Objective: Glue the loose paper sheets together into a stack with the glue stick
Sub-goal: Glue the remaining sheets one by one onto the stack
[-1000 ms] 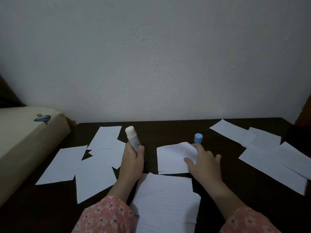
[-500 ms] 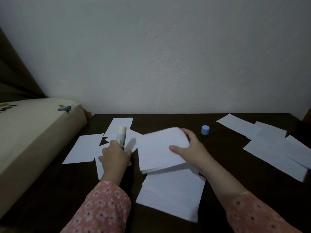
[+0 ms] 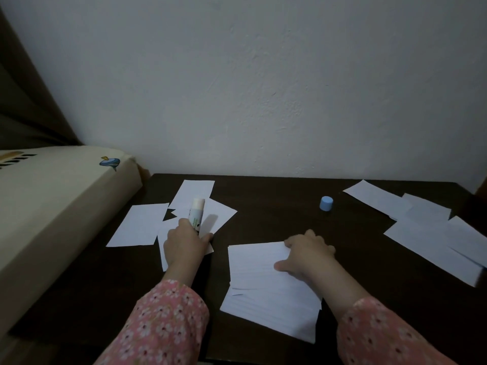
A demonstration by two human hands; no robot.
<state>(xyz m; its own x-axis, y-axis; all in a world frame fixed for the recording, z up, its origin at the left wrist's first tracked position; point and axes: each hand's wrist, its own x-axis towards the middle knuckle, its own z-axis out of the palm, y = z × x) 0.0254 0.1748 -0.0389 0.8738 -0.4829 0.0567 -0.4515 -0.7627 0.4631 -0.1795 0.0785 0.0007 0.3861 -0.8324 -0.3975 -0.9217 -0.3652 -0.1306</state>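
Paper sheets in a stack (image 3: 266, 293) lie at the lower centre of the frame, on the dark tabletop (image 3: 276, 214). We see thin lines on the top sheet, and its edges do not match fully the sheets under it. The right hand (image 3: 307, 255) rests on the upper right corner of this stack, with the fingers rather flat and spread on the paper; it pinches nothing that we can see. To the left of the stack, the left hand (image 3: 185, 245) is curled around the glue stick (image 3: 196, 214) and holds it upright, the white open end on top. Both arms wear pink sleeves with small flowers.

Behind the left hand, several loose sheets (image 3: 139, 223) lie overlapped in the centre left of the frame. At the right side more loose sheets (image 3: 432, 230) lie overlapped too, well apart from the stack. Farther, in the centre right, the small blue cap (image 3: 326, 203) stands alone on the tabletop. At the far left we see a cream-coloured bed (image 3: 52, 196), and behind all a white wall (image 3: 263, 88).
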